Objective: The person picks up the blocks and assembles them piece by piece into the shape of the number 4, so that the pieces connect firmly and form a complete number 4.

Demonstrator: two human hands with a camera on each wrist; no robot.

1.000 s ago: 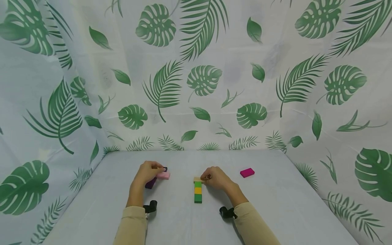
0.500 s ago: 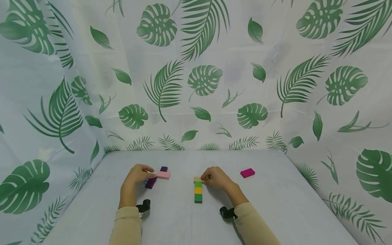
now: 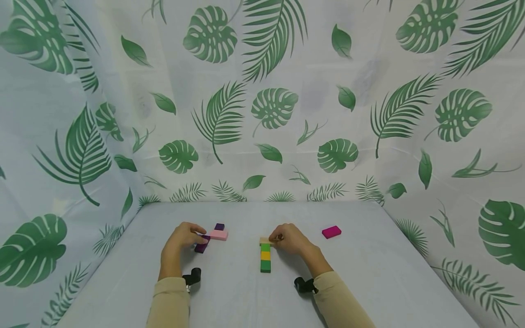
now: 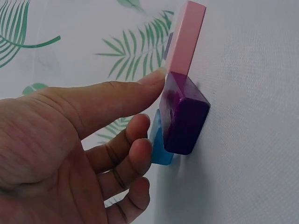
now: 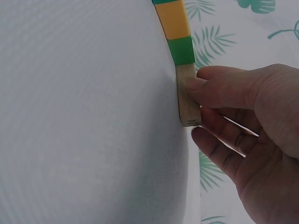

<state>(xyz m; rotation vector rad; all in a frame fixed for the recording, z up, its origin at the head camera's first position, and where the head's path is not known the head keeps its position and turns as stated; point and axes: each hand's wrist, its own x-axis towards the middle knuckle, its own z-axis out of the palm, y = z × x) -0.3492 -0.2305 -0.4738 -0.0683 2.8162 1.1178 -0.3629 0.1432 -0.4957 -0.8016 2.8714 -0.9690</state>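
My left hand (image 3: 186,234) is at a dark purple block (image 3: 202,246), its thumb (image 4: 152,77) at the block's upper end. The other fingers are loosely bent and look apart from it. A pink block (image 3: 219,234) adjoins the purple one, and a small dark violet block (image 3: 219,226) lies behind the pink. Partly hidden behind the purple is a blue block (image 4: 162,144). With thumb and fingers, my right hand (image 3: 290,239) pinches a plain wooden block (image 5: 187,105), which lies across the far end of a row of green (image 3: 265,247), yellow (image 3: 265,256) and darker green (image 3: 265,266) blocks.
A magenta block (image 3: 331,232) lies alone to the right on the white-covered table (image 3: 369,273). A leaf-patterned white curtain (image 3: 262,136) stands at the back and both sides. Black wrist cameras (image 3: 303,285) are strapped to both arms.
My left hand has drawn back leftward from the pink and dark violet blocks and come down to the purple one. The right hand stays at the wooden block.
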